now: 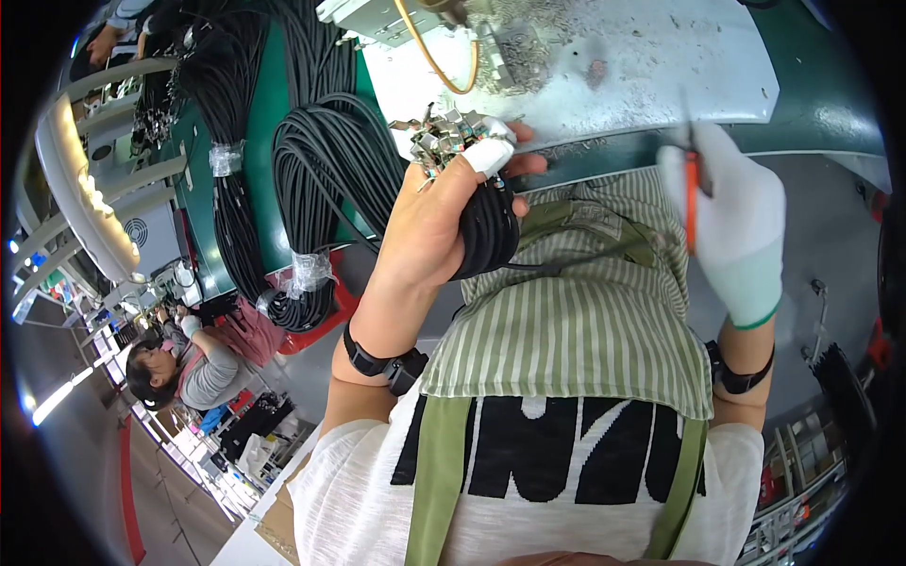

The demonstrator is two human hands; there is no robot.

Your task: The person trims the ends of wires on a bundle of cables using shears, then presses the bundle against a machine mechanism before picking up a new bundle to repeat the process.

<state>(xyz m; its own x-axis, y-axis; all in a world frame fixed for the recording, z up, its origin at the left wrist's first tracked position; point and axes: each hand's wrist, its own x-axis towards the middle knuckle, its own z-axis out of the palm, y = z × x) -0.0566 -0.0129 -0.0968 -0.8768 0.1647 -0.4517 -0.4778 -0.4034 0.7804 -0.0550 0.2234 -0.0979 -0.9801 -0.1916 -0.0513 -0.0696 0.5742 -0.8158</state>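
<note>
My left hand (422,224), with a white wrap on its thumb, is closed round a bundle of black cables (489,229). Bare metal connectors (442,140) and small coloured wire ends cluster at the bundle's top, above the thumb. One black cable trails rightward across my apron. To the right, my right hand (747,212), in a white glove, is closed on a hand tool with an orange-red handle (692,203). Its thin dark tip points up and is smeared by motion, so its exact kind cannot be told. The tool is apart from the bundle.
Thick coils of black cable (326,156) lie on the green table (821,104) at left. A white board (642,71) strewn with metal scraps covers the table ahead, with a machine (387,19) and yellow tube. A co-worker (212,363) sits at far left.
</note>
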